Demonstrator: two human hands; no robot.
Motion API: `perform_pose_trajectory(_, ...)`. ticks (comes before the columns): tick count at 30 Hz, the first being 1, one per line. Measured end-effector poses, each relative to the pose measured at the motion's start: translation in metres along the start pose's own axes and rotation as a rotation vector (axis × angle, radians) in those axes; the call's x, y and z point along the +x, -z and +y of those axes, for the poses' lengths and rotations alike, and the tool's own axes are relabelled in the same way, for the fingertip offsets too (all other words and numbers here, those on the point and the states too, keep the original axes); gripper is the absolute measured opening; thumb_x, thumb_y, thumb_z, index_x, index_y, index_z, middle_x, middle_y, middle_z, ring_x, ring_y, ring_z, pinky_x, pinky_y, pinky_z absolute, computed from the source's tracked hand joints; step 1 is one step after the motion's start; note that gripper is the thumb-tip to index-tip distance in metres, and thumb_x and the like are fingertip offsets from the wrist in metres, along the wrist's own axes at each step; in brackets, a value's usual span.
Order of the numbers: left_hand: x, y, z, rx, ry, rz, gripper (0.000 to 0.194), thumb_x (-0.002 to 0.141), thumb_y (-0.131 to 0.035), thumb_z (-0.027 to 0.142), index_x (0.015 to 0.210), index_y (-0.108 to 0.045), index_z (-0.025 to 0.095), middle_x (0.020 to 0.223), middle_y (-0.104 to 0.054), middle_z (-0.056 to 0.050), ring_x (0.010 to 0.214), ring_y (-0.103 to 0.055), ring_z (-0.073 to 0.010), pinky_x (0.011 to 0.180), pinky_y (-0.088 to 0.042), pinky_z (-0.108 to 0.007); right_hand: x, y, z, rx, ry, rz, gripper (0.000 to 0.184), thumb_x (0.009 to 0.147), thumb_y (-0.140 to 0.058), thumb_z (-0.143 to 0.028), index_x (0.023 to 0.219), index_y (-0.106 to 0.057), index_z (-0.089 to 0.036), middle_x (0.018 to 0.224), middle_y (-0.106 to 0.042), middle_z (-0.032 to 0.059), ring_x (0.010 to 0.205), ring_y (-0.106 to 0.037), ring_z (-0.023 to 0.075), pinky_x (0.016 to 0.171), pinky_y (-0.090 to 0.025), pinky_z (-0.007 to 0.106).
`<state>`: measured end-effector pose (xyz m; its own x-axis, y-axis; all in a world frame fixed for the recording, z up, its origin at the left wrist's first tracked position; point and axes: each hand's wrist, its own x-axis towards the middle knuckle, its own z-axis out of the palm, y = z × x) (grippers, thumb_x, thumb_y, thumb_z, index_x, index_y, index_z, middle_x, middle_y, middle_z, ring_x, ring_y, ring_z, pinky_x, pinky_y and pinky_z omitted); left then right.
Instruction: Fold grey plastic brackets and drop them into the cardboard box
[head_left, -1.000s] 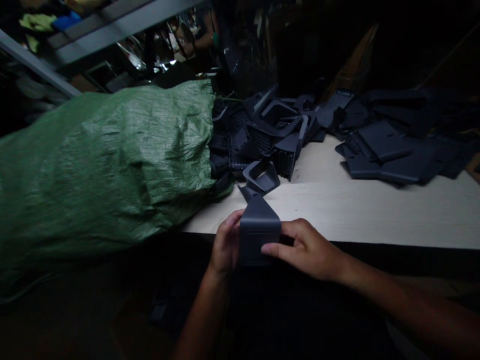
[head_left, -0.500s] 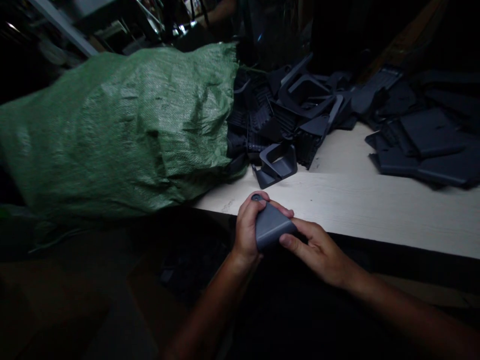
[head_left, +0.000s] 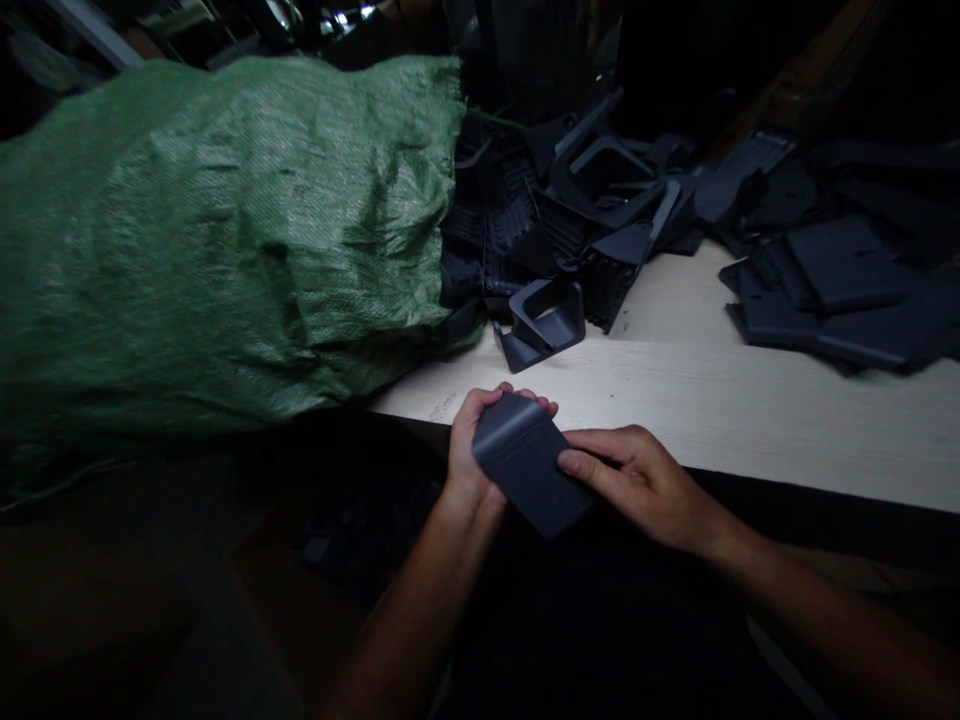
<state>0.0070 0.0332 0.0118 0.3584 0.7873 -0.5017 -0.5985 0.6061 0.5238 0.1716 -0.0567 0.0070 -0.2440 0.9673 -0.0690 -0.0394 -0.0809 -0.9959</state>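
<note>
**Both hands on one dark plastic part at the table's near edge**

Here, in the head view, the person's two bare hands meet at lower centre of the frame, just in front of the near edge of the pale wooden table (head_left: pixel 750 410).

The left hand (head_left: pixel 469 450) grips the dark grey plastic part (head_left: pixel 529 470) from the left side. Its fingers (head_left: pixel 525 395) curl over the part's upper edge, so they are closed around it. The right hand (head_left: pixel 637 485) comes in from the right. Its fingertips (head_left: pixel 574 462) press against the part's right side, and the remaining fingers are loosely bent; this hand too holds the part.

The part shows a smooth, flat face with a rounded upper corner. It is tilted, with the lower end pointing toward lower right of the frame. It is held off the table, over the dark area below the table edge.

Surroundings, same view:
- A green woven sack (head_left: pixel 217 230) fills the upper left of the frame and lies on its side, with its mouth facing right.
- A heap of dark plastic parts (head_left: pixel 577 200) spills from the sack mouth at upper centre.
- One angled bracket-shaped part (head_left: pixel 541 322) sits apart from the heap, on the table just above the hands.
- A stack of flat dark panels (head_left: pixel 840 290) lies at upper right, well apart from the hands.

The background beyond the table is too dark to tell.
</note>
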Motion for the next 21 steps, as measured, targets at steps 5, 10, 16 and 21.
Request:
perform_pose_trajectory(5,-0.002,-0.001,0.004,0.070,-0.056,-0.009,0.014,0.074,-0.065,0.026,0.084,-0.057,0.020,0.070,-0.070,-0.001,0.075,-0.074,-0.0228,0.082,-0.060,-0.039,0.003,-0.001,-0.002,0.171,-0.084,-0.037,0.033,0.103,-0.066,-0.046,0.122,-0.079,-0.022,0.110,-0.078,0.0045,0.103,-0.072,0.0246,0.088,-0.057,0.032)
perform_pose_trajectory(10,-0.015,-0.016,-0.002,0.285,-0.309,0.031,0.016,0.080,-0.061,0.029,0.093,-0.054,0.021,0.070,-0.073,-0.002,0.083,-0.075,-0.0272,0.078,-0.057,-0.037,0.008,-0.017,-0.001,0.077,0.030,0.086,0.038,0.096,-0.077,-0.045,0.126,-0.074,-0.022,0.117,-0.075,0.0050,0.110,-0.068,0.0261,0.099,-0.052,0.034)
perform_pose_trajectory(16,-0.023,-0.020,-0.006,0.400,-0.467,0.060,0.012,0.086,-0.058,0.028,0.095,-0.055,0.022,0.074,-0.075,-0.002,0.091,-0.076,-0.0268,0.084,-0.056,-0.035,0.015,-0.027,0.001,0.034,0.109,0.162,0.036,0.094,-0.079,-0.047,0.117,-0.072,-0.021,0.112,-0.073,0.0053,0.114,-0.064,0.0287,0.104,-0.048,0.035)
perform_pose_trajectory(21,-0.011,-0.013,0.008,0.175,-0.325,0.073,0.019,0.079,-0.062,0.030,0.094,-0.053,0.023,0.070,-0.072,-0.001,0.080,-0.074,-0.0252,0.082,-0.056,-0.037,0.015,-0.010,0.003,0.028,0.019,0.059,0.036,0.101,-0.068,-0.052,0.120,-0.075,-0.023,0.113,-0.075,0.0053,0.108,-0.067,0.0275,0.099,-0.051,0.037)
